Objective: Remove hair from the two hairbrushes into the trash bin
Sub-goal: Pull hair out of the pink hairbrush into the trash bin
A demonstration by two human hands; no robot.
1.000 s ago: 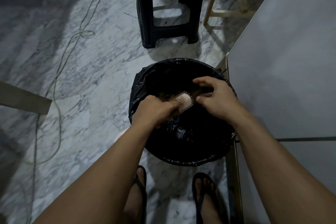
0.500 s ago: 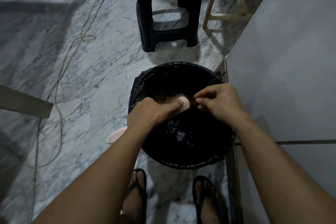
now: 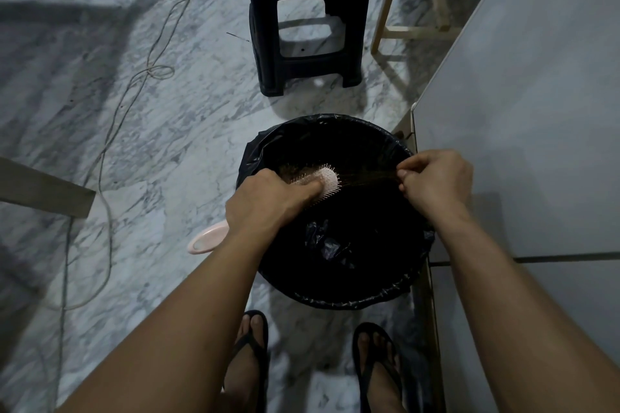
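a person's left hand [image 3: 268,201] grips a pale pink hairbrush [image 3: 327,179] over a trash bin [image 3: 335,292] lined with crinkled black plastic, while the right hand [image 3: 436,183] pinches thin strands of hair [image 3: 369,178] stretched taut from the bristles. the brush's looped handle end pokes out behind the left wrist; the bin's dark inside is hard to make out on the veined marble floor [image 3: 134,144].

Over the black-lined trash bin [image 3: 335,292], the left hand [image 3: 265,201] grips a pink hairbrush [image 3: 327,179]. The right hand [image 3: 436,181] pinches strands of hair [image 3: 369,179] stretched taut from the bristles. A black stool [image 3: 302,17] stands beyond on the marble floor [image 3: 134,144].
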